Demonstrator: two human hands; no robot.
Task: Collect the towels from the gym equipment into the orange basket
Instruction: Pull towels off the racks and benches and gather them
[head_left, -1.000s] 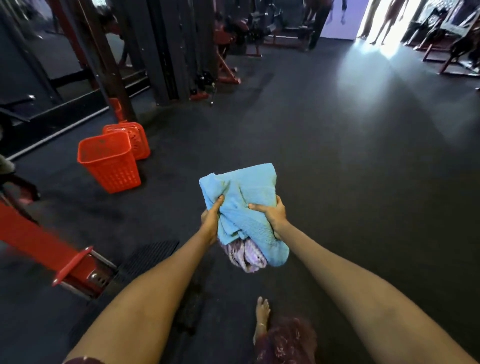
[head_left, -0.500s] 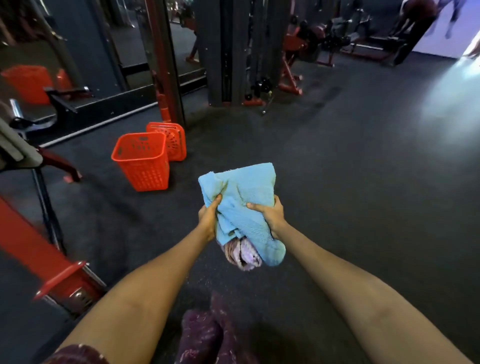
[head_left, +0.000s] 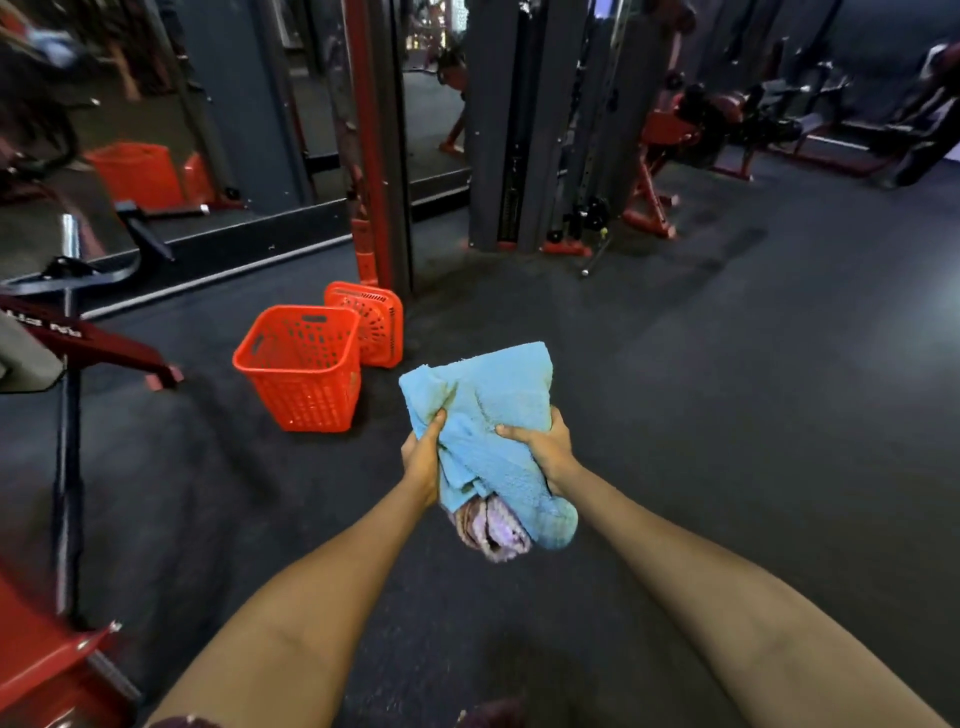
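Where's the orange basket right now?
In the head view, the orange basket stands upright on the dark floor, ahead and to the left of the blue towel. A second orange basket, tipped on its side, lies right behind it.

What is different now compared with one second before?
The orange basket shows larger and nearer the middle of the view, so the person has moved toward it. Unchanged: left hand and right hand grip the blue towel over a purple one.

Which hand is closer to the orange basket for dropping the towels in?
Left hand: the orange basket stands on its side. Both it and the right hand grip the blue towel.
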